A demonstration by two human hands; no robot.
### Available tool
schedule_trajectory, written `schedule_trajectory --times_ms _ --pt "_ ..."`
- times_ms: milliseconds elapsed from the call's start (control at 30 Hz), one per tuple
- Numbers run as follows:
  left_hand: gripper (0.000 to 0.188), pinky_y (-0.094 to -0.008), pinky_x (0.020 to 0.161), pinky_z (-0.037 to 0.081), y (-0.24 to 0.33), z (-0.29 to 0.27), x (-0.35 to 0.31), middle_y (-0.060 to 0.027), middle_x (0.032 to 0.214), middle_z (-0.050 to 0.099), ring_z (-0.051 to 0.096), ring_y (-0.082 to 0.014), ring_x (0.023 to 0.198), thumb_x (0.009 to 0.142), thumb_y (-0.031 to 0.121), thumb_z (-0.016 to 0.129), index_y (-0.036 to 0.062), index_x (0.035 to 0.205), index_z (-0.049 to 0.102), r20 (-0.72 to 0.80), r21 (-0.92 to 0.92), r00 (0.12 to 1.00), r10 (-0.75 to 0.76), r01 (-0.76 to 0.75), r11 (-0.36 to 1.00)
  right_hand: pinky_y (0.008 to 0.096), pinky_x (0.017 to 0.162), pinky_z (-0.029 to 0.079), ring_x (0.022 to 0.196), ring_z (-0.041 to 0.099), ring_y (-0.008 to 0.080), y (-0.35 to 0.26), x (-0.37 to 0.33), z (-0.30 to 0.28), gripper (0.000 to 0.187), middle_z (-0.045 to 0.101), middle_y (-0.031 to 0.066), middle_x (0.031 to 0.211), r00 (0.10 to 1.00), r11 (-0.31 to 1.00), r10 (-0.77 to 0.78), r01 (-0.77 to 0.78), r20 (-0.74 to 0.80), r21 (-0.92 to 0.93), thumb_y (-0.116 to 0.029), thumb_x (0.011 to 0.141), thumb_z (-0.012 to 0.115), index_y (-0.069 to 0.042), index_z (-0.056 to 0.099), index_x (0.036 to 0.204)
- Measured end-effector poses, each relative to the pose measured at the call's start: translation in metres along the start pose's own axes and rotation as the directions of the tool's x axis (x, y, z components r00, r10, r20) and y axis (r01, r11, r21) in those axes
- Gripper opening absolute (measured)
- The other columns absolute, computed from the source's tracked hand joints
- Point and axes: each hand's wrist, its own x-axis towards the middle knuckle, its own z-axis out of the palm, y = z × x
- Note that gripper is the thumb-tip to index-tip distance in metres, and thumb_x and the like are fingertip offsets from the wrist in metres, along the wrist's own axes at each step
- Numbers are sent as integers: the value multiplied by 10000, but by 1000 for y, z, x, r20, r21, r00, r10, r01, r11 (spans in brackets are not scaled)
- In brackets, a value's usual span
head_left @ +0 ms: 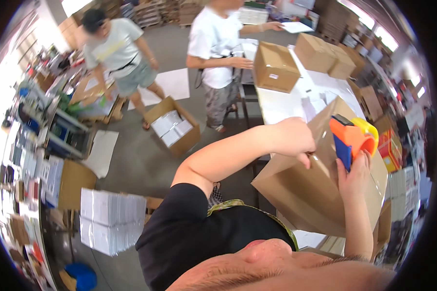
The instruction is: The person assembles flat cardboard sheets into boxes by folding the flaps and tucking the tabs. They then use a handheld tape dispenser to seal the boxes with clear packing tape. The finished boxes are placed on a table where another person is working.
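A large brown cardboard box (301, 199) is tilted in front of me at the table's near side, with shiny strips of clear tape on its surface. My left hand (292, 138) is closed in a fist against the box's upper part, thumb pointing down; what it pinches, if anything, is hidden. On the box's right side, my right hand (353, 177) grips an orange and blue tape dispenser (361, 140) with a yellow roll. The dispenser is held up close to the cardboard.
A closed carton (275, 65) and more cartons (315, 52) stand on the white-topped table (274, 104). Two people in light shirts stand beyond. An open box of white packs (192, 138) sits on the floor. Stacked white bundles (112, 220) are at my left.
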Motion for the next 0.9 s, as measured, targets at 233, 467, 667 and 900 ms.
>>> schedule_trajectory --times_ms 233,467,667,900 --pt "250 -302 509 404 -49 21 21 -23 627 633 575 -174 547 708 284 811 74 701 675 46 -782 978 203 -91 616 521 960 384 900 546 407 -7 11 -9 525 563 222 942 998 997 -57 59 -41 45 -193 759 740 87 461 1104" --pt "234 -285 526 408 -70 69 22 -21 650 619 558 -157 564 681 205 840 62 767 677 -138 -828 988 75 -156 538 540 960 377 889 546 412 -5 13 -8 562 564 223 950 999 999 -37 37 -13 34 -209 770 730 100 435 1135" --pt "491 -384 1002 377 -37 109 4 -188 1263 530 507 -313 1174 928 314 569 -33 1266 486 -634 -655 631 -448 -131 744 545 968 373 932 542 438 -3 13 -9 591 563 242 1001 999 998 21 -23 38 58 -213 779 724 108 422 1173" --pt "877 -446 1157 113 5 104 17 -232 1557 108 88 -370 1454 915 514 527 -12 1495 133 -503 -685 842 -194 -250 685 519 1000 356 1103 469 480 0 1 -6 591 527 252 1134 989 989 126 -131 76 69 -218 804 699 98 433 1226"
